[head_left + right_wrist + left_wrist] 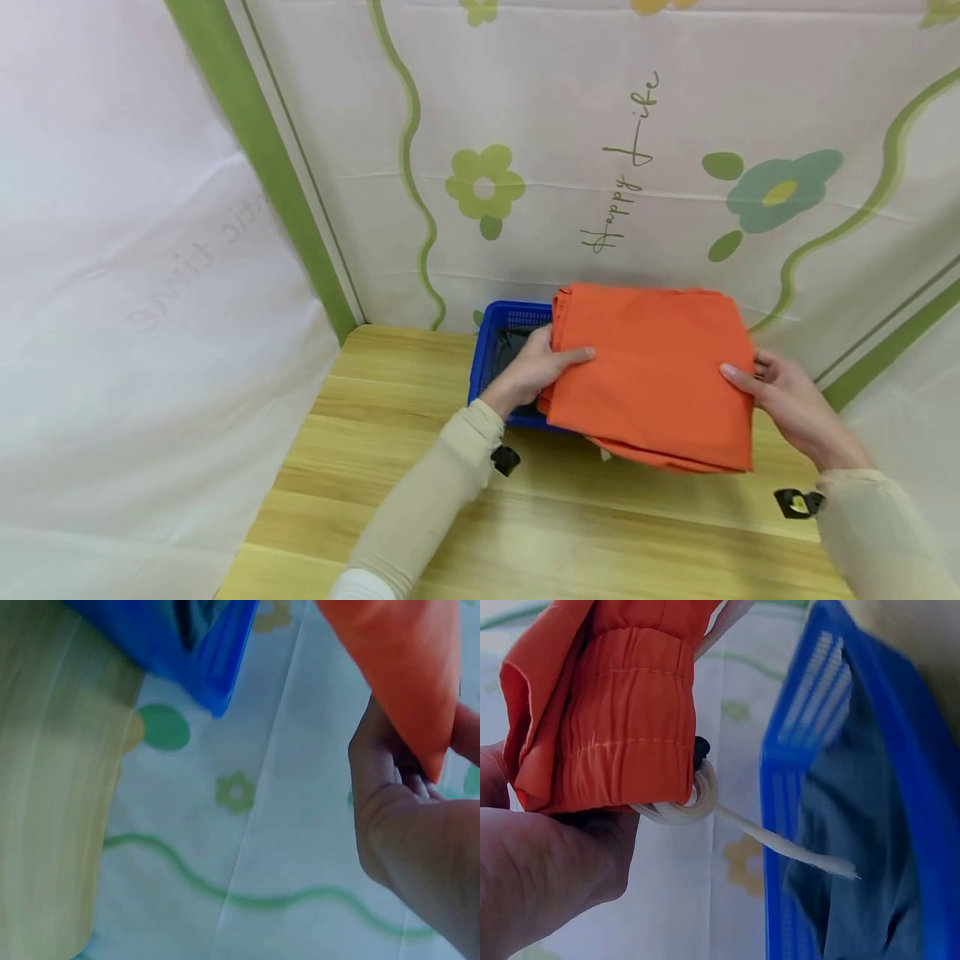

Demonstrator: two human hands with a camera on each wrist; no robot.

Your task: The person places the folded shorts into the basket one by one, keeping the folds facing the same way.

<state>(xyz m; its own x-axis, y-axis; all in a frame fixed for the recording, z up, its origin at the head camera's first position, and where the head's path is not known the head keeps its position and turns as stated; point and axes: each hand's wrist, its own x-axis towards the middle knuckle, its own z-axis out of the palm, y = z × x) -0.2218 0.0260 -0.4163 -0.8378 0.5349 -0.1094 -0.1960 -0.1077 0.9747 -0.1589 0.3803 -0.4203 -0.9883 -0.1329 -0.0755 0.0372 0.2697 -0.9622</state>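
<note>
Both hands hold up a folded orange garment (pixel 652 375) by its opposite sides. At its left edge the left hand (pixel 536 367) grips it, thumb on top and fingers underneath. On the right edge the right hand (pixel 798 408) pinches it between thumb and curled fingers, as the right wrist view also shows. A gathered elastic band (pixel 626 720) with a looped white cord (pixel 682 810) and a black toggle (pixel 701 750) appears in the left wrist view. Partly covered by the garment is a blue plastic basket (pixel 480 367) with dark cloth (pixel 512 340) inside.
The basket stands at the back of a wooden table (pixel 397 400). Behind the table hangs a white curtain (pixel 555 108) with flowers and lettering, and another white sheet (pixel 150 333) hangs on the left. A small black device (pixel 506 460) is strapped to the left wrist.
</note>
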